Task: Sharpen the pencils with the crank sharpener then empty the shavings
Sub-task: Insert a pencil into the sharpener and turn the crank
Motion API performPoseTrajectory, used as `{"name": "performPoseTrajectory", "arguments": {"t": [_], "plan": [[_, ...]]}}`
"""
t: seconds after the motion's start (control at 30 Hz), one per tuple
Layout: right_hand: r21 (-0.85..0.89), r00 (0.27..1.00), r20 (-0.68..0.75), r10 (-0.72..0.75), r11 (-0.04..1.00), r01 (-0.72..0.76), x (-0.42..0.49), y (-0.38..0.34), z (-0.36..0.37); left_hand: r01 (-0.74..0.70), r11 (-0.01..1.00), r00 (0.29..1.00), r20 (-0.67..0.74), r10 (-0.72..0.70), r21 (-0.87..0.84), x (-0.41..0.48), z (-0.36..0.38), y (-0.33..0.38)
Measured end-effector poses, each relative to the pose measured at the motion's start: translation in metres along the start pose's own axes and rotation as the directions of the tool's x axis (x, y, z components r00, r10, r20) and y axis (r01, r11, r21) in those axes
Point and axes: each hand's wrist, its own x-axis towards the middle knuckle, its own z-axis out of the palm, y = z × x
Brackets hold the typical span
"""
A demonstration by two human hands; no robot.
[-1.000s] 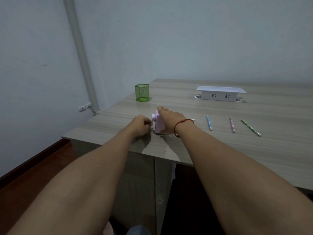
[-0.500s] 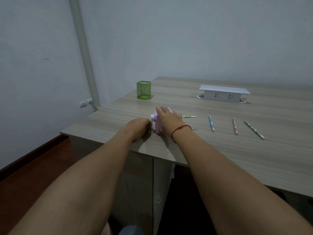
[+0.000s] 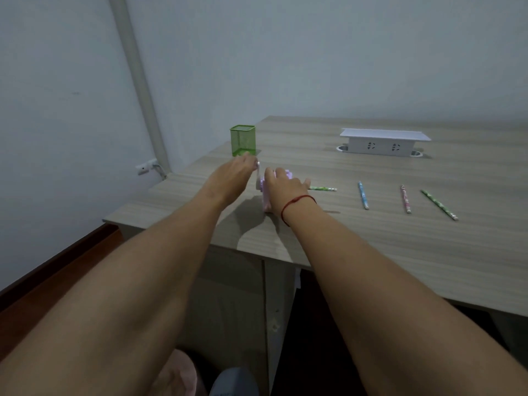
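Sharpener [image 3: 283, 175] | held under right grip [image 3: 285, 192] | crank [image 3: 258, 173] pinched by left grip [image 3: 233, 174]

A green mesh cup [image 3: 243, 140] stands near the desk's [image 3: 400, 252] far left corner. A white socket box [image 3: 384, 142] sits further right, seemingly over two cable holes.
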Motion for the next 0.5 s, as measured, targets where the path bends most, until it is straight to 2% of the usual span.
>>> {"name": "performPoseTrajectory", "arguments": {"t": [0.13,0.27,0.4,0.5], "plan": [[-0.025,1.0,0.013,-0.002,1.0,0.002,0.001,0.001,0.0,0.02,0.998,0.997,-0.07,-0.025,-0.067,-0.016,0.001,0.007],[0.039,1.0,-0.005,0.01,0.999,-0.01,0.003,0.002,0.001,0.046,0.99,0.989,-0.13,-0.064,-0.137,-0.036,0.002,0.018],[0.017,1.0,0.021,0.01,1.0,-0.01,0.002,0.002,0.0,0.06,0.983,0.993,-0.091,-0.076,-0.174,-0.059,0.007,0.027],[0.025,0.998,0.057,0.007,1.0,-0.008,0.001,0.002,-0.001,0.099,0.979,0.995,0.001,-0.1,-0.179,-0.062,0.008,0.029]]}}
